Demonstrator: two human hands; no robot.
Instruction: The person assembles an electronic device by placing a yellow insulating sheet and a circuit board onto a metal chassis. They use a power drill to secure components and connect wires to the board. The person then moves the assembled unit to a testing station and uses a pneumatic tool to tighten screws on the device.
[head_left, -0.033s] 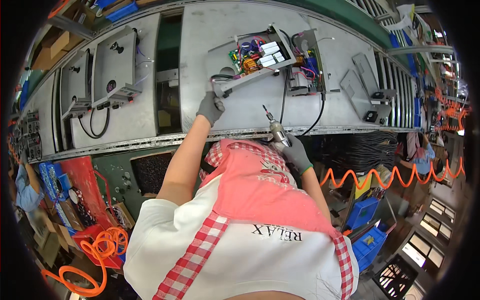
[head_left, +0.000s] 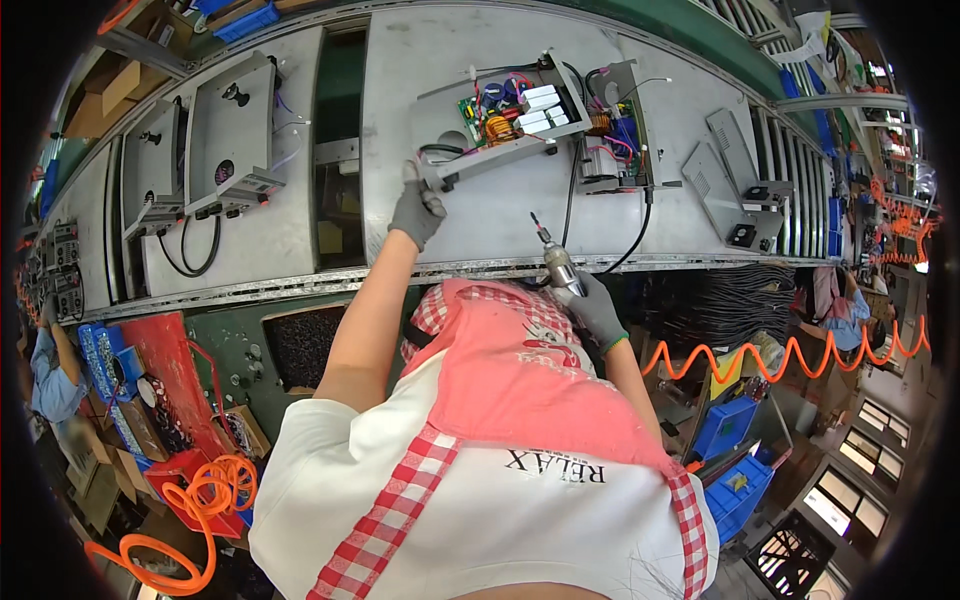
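My left hand, in a grey glove, is at the left end of an open grey metal chassis. Its forefinger reaches up beside the chassis corner while the other fingers curl in; anything pinched there is too small to make out. Inside the chassis sit a green circuit board, copper coils, white blocks and wires. My right hand, also gloved, is closed around a metal power screwdriver, near the table's front edge. The driver's bit points up toward the chassis without touching it.
A second wired unit stands right of the chassis, its black cable trailing over the table. Flat metal panels lie farther right. Two open metal cases rest at the left. An orange coiled hose hangs at the right, below black cables.
My left hand has shifted very slightly left at the chassis corner. The screwdriver in my right hand has moved slightly right and down.
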